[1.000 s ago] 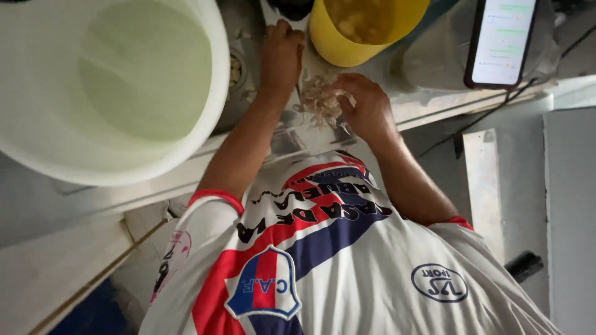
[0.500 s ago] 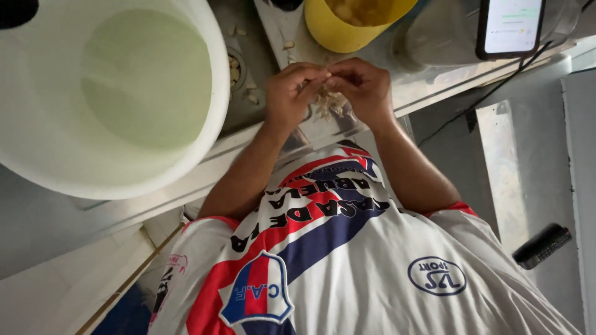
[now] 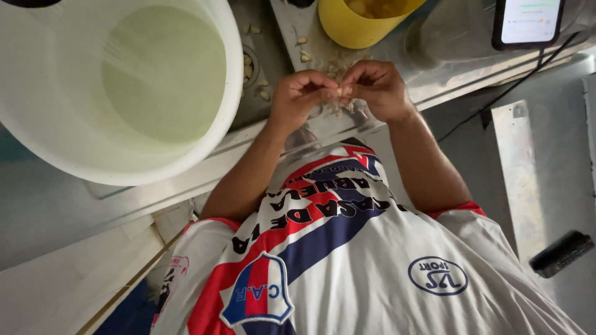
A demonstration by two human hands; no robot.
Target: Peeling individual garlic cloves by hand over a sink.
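Both hands have drawn together since a second ago, when the left hand (image 3: 302, 98) reached further up the tabletop (image 3: 434, 80). Now it meets the right hand (image 3: 379, 90) near the tabletop's front edge, fingers of both pinching a small pale garlic clove (image 3: 339, 92) between them. Papery skins and loose cloves (image 3: 302, 49) lie scattered behind. Being small and smooth, the clove could slip and drop over the edge. Nearby stand a smooth white bucket (image 3: 74, 158), a yellow bowl (image 3: 347, 31), a phone (image 3: 528, 22).
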